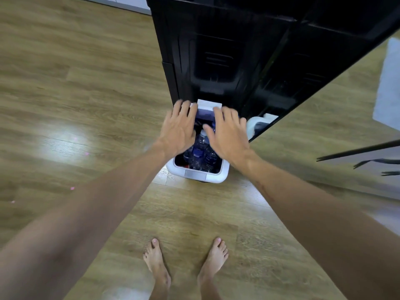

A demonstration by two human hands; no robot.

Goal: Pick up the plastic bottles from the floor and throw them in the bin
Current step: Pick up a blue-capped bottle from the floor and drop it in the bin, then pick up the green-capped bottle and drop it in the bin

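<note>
Clear bottles point(200, 151) — inside white bin point(224, 173).

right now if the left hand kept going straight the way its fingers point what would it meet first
Probably the raised white lid at the back of the bin, then the black cabinet behind it. The left hand hovers open over the bottles, fingertips already near the lid's left edge; depth is unclear.

Bin point(223, 174): white rim, grey panel at the near edge, dark interior. Bottles point(200, 152) inside the bin: clear plastic, blue labels; one white cap. Lid point(208, 104) at the far side of the bin: white. Cabinet point(249, 50) behind the bin: glossy black. Floor point(86, 94) around the bin: light brown wood-grain planks.
</note>
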